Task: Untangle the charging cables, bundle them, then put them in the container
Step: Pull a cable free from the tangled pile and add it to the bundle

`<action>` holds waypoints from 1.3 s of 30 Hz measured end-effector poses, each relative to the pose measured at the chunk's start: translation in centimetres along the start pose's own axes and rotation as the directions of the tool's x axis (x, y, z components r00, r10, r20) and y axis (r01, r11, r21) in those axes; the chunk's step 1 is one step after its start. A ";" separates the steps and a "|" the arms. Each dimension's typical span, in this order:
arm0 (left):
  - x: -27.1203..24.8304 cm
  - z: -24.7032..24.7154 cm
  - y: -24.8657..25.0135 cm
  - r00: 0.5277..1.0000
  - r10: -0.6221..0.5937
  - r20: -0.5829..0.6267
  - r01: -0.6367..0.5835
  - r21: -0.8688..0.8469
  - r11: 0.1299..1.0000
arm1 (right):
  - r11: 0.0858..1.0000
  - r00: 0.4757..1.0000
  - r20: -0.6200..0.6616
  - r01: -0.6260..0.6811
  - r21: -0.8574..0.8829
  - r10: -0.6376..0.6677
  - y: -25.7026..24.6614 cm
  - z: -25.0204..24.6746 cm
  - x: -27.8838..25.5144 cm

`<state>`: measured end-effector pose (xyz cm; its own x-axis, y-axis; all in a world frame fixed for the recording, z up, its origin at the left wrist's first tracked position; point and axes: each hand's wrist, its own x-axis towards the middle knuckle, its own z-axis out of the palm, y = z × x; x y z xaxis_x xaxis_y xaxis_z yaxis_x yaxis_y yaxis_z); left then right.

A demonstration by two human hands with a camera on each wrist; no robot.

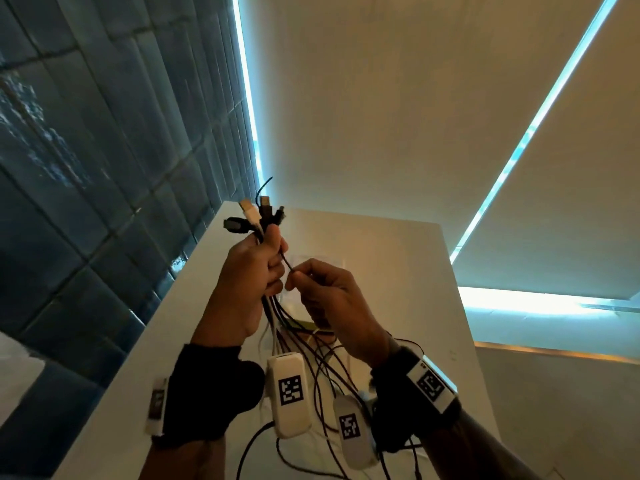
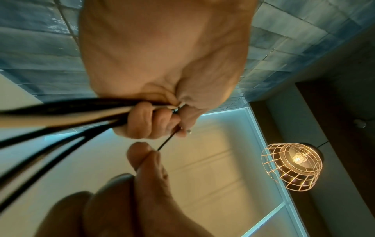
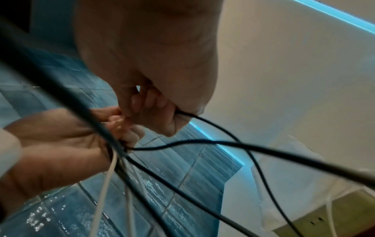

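Observation:
My left hand (image 1: 266, 268) is raised above the white table (image 1: 398, 271) and grips a bundle of black and white charging cables (image 1: 277, 317). Their plugs (image 1: 258, 216) stick up out of the fist, and the loose lengths hang to the table. Just right of it, my right hand (image 1: 301, 277) pinches a thin black cable (image 1: 285, 259) that leads up into the left fist. In the left wrist view the left hand (image 2: 154, 121) clasps the bundle (image 2: 71, 109), and the right hand (image 2: 150, 154) pinches the thin cable (image 2: 167, 141). A clear plastic container (image 3: 294, 160) sits on the table beneath.
A blue tiled wall (image 1: 86, 168) runs along the table's left edge. Pale window blinds (image 1: 381, 98) stand behind the table. A wire-cage lamp (image 2: 294, 166) hangs overhead. Loose cable loops (image 1: 311, 410) lie on the table near my wrists.

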<state>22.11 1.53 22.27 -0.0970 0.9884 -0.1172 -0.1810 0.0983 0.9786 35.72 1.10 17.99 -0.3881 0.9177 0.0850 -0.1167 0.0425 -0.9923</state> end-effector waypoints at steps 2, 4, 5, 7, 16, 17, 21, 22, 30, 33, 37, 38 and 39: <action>0.1 0.2 0.0 0.996 0.055 -0.067 -0.058 -0.051 0.997 | 0.999 0.998 0.057 -0.033 0.027 0.031 0.4 -0.2 0.0; 0.1 0.5 -0.1 0.987 0.092 -0.131 -0.101 -0.062 0.993 | 0.996 0.993 0.099 -0.075 0.045 0.071 0.8 -0.5 0.1; 0.0 0.6 -0.1 0.985 0.094 -0.144 -0.109 -0.099 0.989 | 0.994 0.990 0.114 -0.093 0.049 0.087 1.2 -0.7 0.2; 0.1 0.6 0.1 0.989 0.091 -0.115 -0.118 -0.257 0.959 | 0.989 0.983 0.125 -0.139 0.048 0.132 2.0 -1.2 0.2; 0.1 -0.7 1.8 0.990 0.137 -0.016 -0.130 -0.439 0.889 | 0.926 0.943 0.064 -0.305 -0.224 0.326 8.9 -1.9 -1.6; 0.0 -0.8 1.9 0.988 0.151 -0.018 -0.144 -0.433 0.890 | 0.911 0.934 0.060 -0.328 -0.251 0.353 9.6 -1.9 -1.8; -0.4 -1.1 2.1 0.977 0.202 -0.075 -0.215 -0.373 0.902 | 0.881 0.895 0.079 -0.413 -0.229 0.440 10.6 -1.8 -2.2; -0.4 -1.1 2.1 0.974 0.207 -0.089 -0.225 -0.369 0.902 | 0.876 0.888 0.082 -0.425 -0.228 0.452 10.9 -1.7 -2.2; -1.0 -1.8 2.7 0.964 0.219 -0.148 -0.253 -0.276 0.927 | 0.767 0.893 -0.069 -0.420 -0.484 0.446 14.5 -2.9 -1.7; -0.6 -1.7 1.9 0.976 0.141 -0.163 -0.175 -0.213 0.961 | 0.802 0.902 -0.248 -0.428 -0.416 0.353 11.3 -3.4 -0.4; -0.3 -1.0 0.7 0.990 -0.007 -0.143 -0.010 -0.120 0.993 | 0.985 0.968 -0.192 -0.172 -0.035 0.162 3.4 -2.7 1.3; -0.3 -0.7 0.6 0.990 -0.033 -0.139 0.019 -0.099 0.995 | 0.994 0.984 -0.142 -0.107 -0.005 0.105 1.6 -2.2 1.3; -0.5 -0.4 0.7 0.989 -0.051 -0.141 0.039 -0.087 0.995 | 0.998 0.995 -0.081 -0.053 0.014 0.054 0.3 -1.8 1.4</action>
<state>21.67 1.07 22.91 -0.2250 0.9557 -0.1897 -0.2687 0.1262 0.9549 36.79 3.14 17.65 -0.3182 0.9477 0.0238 -0.1092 -0.0118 -0.9939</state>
